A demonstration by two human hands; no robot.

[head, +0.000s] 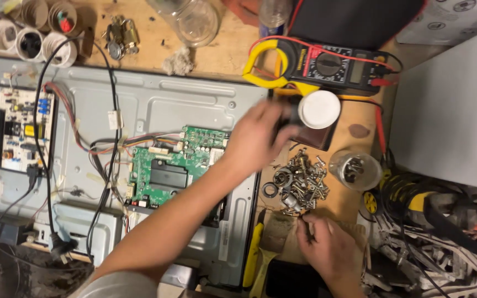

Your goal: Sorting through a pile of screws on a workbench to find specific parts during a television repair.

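Observation:
My left hand (pixel 255 140), blurred with motion, reaches across the bench and grips a dark jar with a round white lid (pixel 319 109), just below a yellow and black clamp meter (pixel 327 66). A heap of loose screws, nuts and washers (pixel 300 182) lies on the wooden bench between my hands. My right hand (pixel 327 248) rests at the near edge of that heap with its fingertips pinched together. Whether they hold a screw is too small to tell.
A flat screen's grey metal back panel (pixel 139 105) fills the left, carrying a green circuit board (pixel 175 165), a white power board (pixel 23 129) and black cables. A small glass jar of screws (pixel 354 170) stands right of the heap. A yellow-handled brush (pixel 260 259) lies near.

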